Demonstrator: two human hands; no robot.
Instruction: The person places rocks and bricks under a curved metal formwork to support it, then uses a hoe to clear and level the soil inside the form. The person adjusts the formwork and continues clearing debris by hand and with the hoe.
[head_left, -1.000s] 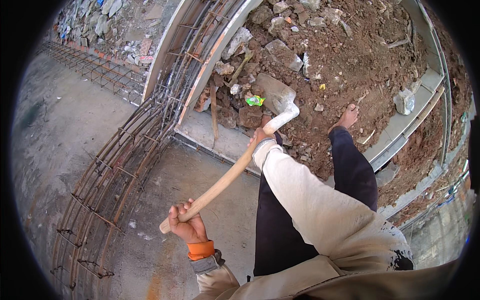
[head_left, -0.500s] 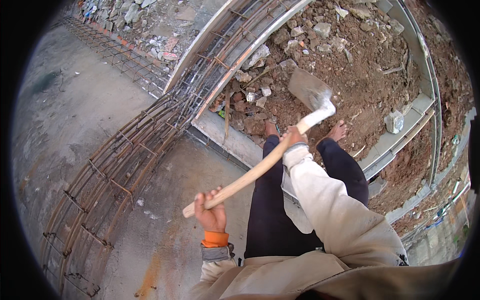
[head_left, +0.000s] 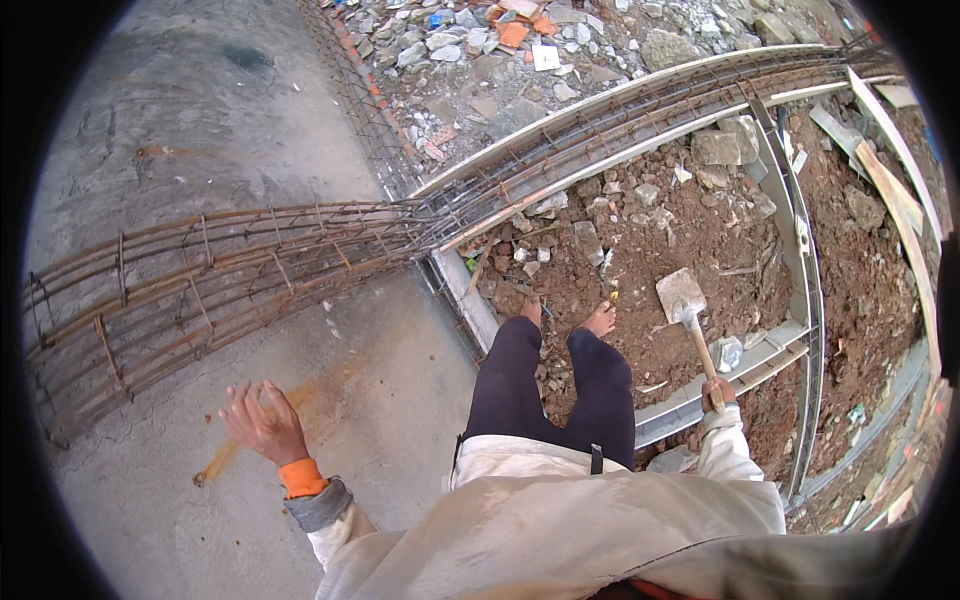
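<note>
A hoe with a pale wooden handle [head_left: 702,352] and a flat, soil-smeared metal blade [head_left: 681,293] is out to my right. My right hand [head_left: 717,393] is wrapped round the handle near its lower end in the picture. The blade is over the reddish-brown soil [head_left: 640,250]; whether it touches cannot be told. My left hand [head_left: 266,421], with an orange cuff at the wrist, hangs off to the left over the concrete slab [head_left: 400,370]. Its fingers are spread and it holds nothing.
My bare feet [head_left: 600,319] stand on soil inside a formwork frame [head_left: 790,250]. A long rebar cage [head_left: 200,265] crosses the slab and runs into the boards. Rubble [head_left: 480,45] is heaped beyond. A whitish lump [head_left: 729,353] sits by the right-hand board.
My left hand has let go of the handle and moved left. My right hand has swung the hoe out to the right. The view has turned, showing more ground ahead.
</note>
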